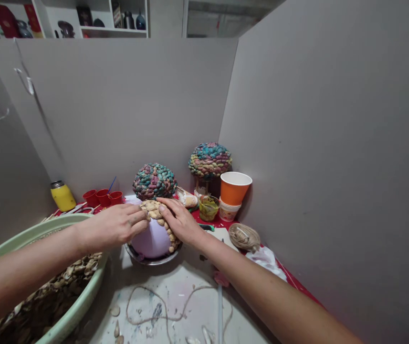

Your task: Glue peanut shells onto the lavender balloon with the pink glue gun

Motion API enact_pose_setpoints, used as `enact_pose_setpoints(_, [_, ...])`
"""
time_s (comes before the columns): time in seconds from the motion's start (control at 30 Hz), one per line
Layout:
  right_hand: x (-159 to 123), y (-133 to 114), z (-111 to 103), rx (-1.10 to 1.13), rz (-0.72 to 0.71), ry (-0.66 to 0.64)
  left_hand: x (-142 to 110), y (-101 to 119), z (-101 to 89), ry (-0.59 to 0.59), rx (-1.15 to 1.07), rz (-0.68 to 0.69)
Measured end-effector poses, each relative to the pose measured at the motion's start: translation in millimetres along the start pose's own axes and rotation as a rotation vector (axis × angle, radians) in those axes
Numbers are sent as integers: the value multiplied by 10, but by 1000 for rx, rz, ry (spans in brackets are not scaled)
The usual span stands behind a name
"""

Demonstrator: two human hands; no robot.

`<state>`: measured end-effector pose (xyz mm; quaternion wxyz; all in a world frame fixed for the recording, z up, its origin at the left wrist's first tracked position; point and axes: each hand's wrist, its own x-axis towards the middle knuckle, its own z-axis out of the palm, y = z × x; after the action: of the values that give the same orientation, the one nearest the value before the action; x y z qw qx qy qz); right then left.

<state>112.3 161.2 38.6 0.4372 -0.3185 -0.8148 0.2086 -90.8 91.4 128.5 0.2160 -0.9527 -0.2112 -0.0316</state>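
A lilac balloon, its top and right side covered in tan nut shells that look like peanut shells, sits in a shallow metal bowl. My left hand is at its left, fingers bent and pressed together against the shells near the top; whatever may be between the fingertips is hidden. Over the upper right side curves my right hand, its fingers and thumb lying on the shells and holding the balloon. Loose shells lie on the white work surface.
At left stands a green basin of shells. Behind are painted shell domes, red cups, a yellow bottle, an orange paper cup and a plastic cup. Twine lies right; grey partitions surround everything.
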Motion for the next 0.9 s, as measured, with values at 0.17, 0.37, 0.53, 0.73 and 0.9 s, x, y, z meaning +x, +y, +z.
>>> enact_pose_setpoints(0.17, [-5, 8, -6, 0, -11, 0, -18, 5, 28, 39, -48, 7])
enact_pose_setpoints(0.37, [-12, 0, -1, 3, -13, 5, -17, 8, 56, 39, 47, 64])
enact_pose_setpoints(0.53, [-19, -16, -9, 12, -7, 7, -83, 17, 92, 99, 16, 27])
enact_pose_setpoints(0.73, [-38, -33, -27, 35, -9, 5, -190, -43, 113, 409, -260, -267])
enact_pose_setpoints(0.9, [-45, -15, -25, 52, -6, 6, -129, -159, 221, 398, -636, -736])
